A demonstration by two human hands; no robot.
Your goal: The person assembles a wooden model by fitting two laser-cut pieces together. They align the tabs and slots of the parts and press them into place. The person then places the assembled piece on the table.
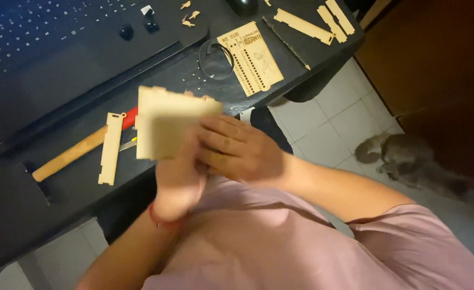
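A pale wooden box-like assembly (167, 123) of thin laser-cut panels is held up in front of my chest, slightly blurred. My left hand (177, 180) grips it from below, with a red thread at the wrist. My right hand (237, 150) wraps its fingers over the assembly's right side. Both hands are over the front edge of the black desk (70, 177).
On the desk lie a wooden-handled hammer (68, 156), a notched wooden strip (110, 149), an engraved wooden sheet (250, 58), more wooden strips (312, 24), a thin pencil (286, 43), a black band (215, 59) and a laptop (49, 37). A grey cat (403, 161) lies on the tiled floor at right.
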